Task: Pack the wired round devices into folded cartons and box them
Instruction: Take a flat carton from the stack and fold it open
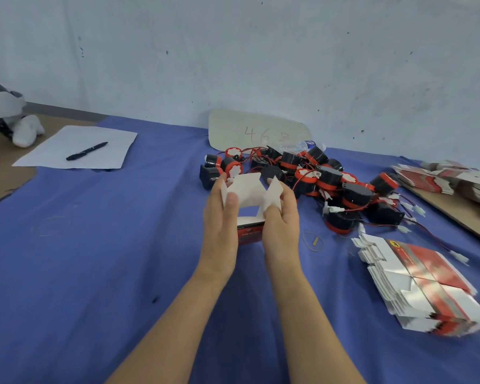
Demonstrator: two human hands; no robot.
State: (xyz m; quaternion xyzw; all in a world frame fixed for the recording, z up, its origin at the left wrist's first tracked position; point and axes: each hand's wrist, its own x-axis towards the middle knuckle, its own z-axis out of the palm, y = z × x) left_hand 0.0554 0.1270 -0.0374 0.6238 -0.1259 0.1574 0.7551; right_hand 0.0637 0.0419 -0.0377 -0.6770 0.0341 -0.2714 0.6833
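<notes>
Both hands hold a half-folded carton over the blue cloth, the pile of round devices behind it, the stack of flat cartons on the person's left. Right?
Wrong side: in the head view the stack of flat cartons lies on the person's right. The rest holds: left hand and right hand hold the half-folded carton over the blue cloth, pile of round devices behind it.

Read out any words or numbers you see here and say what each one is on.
"463", handwritten in red on the pale board leaning against the wall; the last digit is faint.
Half-folded carton: small print on its red and black side, too blurred to read.
Stack of flat cartons: yellow emblem and a line of print, too blurred to read.
</notes>
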